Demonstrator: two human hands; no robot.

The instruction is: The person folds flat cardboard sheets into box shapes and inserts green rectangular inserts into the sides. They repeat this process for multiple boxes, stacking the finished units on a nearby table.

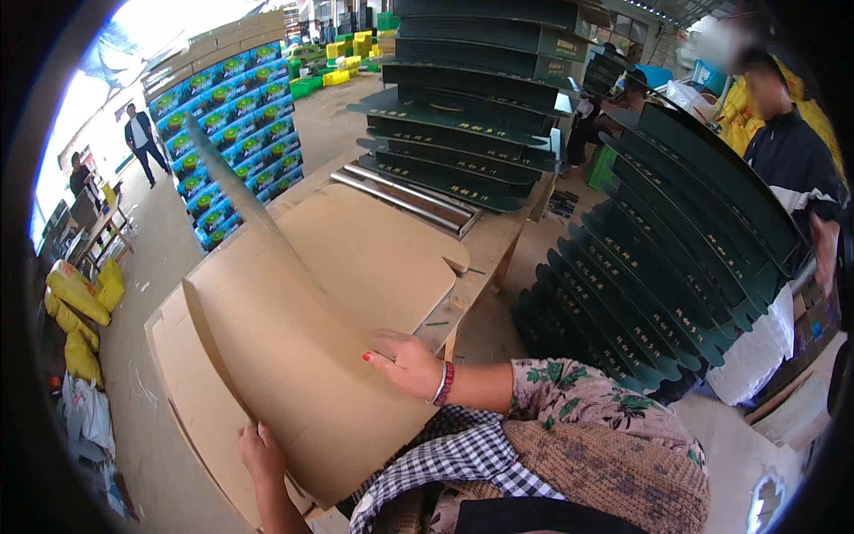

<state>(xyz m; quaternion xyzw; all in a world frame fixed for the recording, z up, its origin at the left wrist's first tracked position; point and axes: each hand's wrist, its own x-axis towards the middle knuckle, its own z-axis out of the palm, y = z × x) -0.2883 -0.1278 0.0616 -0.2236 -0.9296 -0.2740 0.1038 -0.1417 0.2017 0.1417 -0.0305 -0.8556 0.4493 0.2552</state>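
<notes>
Head view, from the hands outward. Left hand (262, 454): fingers curled on the near-left edge of a brown sheet (294, 347), apparently gripping it for control of that side. Right hand (409, 363): loosely open, palm down on the sheet's right part, grasping nothing; seemingly pressing to steady the bend. Sheet: bowed, before the person, over flat cardboard (382, 240) on the table (471, 307). Metal bars (409, 200): side by side, past the cardboard. Green stack (463, 98): beyond the bars, layered, presumably to save room. Second green stack (658, 258): right, leaning. Blue boxes (236, 133): piled, far left. Co-worker (792, 169): far right.
</notes>
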